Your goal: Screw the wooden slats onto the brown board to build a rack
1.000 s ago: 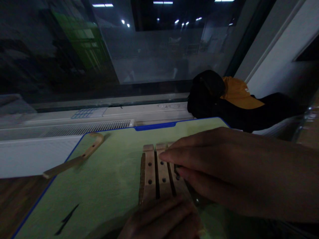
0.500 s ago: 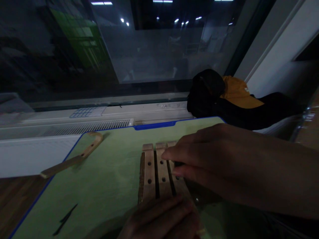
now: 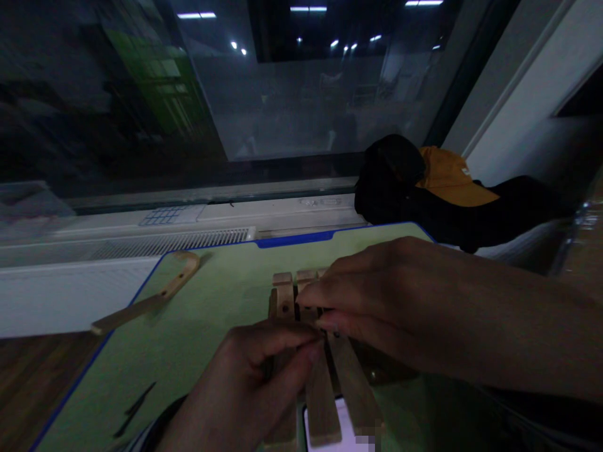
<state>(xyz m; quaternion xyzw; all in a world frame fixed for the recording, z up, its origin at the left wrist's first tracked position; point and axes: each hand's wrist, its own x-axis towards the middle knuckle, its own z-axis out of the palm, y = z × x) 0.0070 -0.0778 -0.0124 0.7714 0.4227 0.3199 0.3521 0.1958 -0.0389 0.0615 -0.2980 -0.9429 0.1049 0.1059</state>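
Three pale wooden slats (image 3: 323, 402), with dark screw holes and raised curved upper ends, lie side by side in front of me. My left hand (image 3: 254, 376) reaches over the left slat, thumb and forefinger pinched together just above the middle one; what is between the tips is hidden. From the right, my right hand (image 3: 400, 307) lies across the upper part, its fingers and thumb closed about the middle slat near its hole. A dark brown wooden piece (image 3: 377, 364) shows beneath them. A bright phone-like screen (image 3: 346, 427) lies under the lower ends.
A loose bent wooden slat (image 3: 172, 285) overhangs the left edge of the green blue-rimmed board (image 3: 221, 282). A thin black object (image 3: 134, 411) rests at lower left. Behind are a radiator (image 3: 174, 245), a window, dark clothing (image 3: 391, 182) and an ochre cap (image 3: 452, 176).
My left hand has lifted from the slats' lower part and moved up to the middle slat, fingers now pinched. The slats' lower ends and the bright screen have come into view. My right hand shifted slightly left.
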